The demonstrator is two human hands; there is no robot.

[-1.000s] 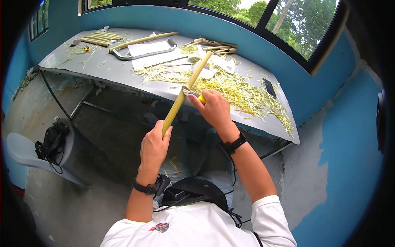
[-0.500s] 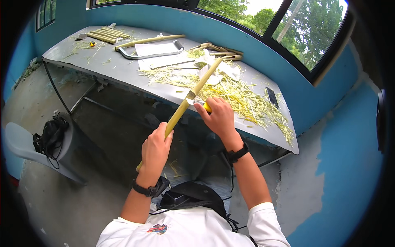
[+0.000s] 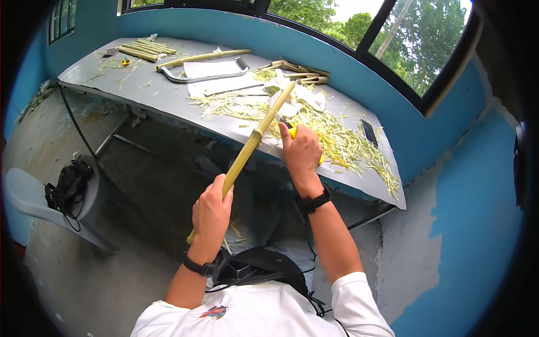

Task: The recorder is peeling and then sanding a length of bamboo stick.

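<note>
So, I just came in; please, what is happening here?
A person's left hand grips the lower part of a slanting, yellow-green bamboo pole. The right hand holds a yellow-handled cutting tool near the pole's upper part; whether its blade touches is unclear. Pale yellow-green plant shavings lie scattered across the grey table.

The right hand now has the knife past the node of the pole, toward the far end; half a second ago the blade lay just on the near side of it. The thumb, earlier aimed at the pole, points away from the body. The pole slants more steeply, its far tip further left. Its near end, hidden a second ago, shows beside the left wrist.
</note>
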